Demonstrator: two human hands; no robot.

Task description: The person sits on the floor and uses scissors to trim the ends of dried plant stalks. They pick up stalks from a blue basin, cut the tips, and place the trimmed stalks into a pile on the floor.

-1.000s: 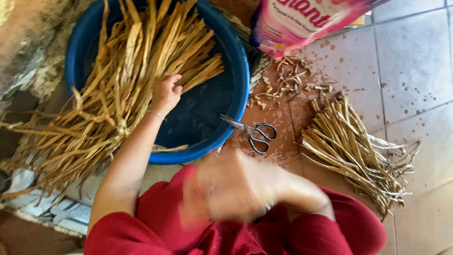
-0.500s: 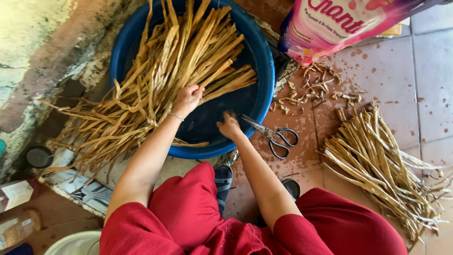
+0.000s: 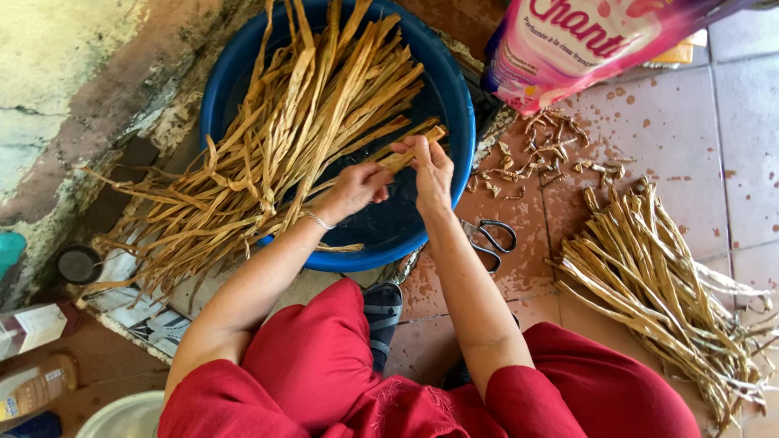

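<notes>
A round blue basin on the floor holds a big bundle of long dried tan leaf strips that spills out over its left rim. My left hand and my right hand meet over the basin's near right side. Both pinch the cut end of one flat strip from the bundle. A thin bracelet circles my left wrist. Black-handled scissors lie on the tiles just right of my right forearm, partly hidden by it.
A heap of trimmed strips lies on the tiles at right, with small cut scraps beyond it. A pink plastic bag sits at the top right. Bottles and a white bucket rim are at lower left. My red-clothed knees fill the bottom.
My right hand came up from my lap to the basin and joined the left on a strip. The view has shifted so the basin sits more central.
</notes>
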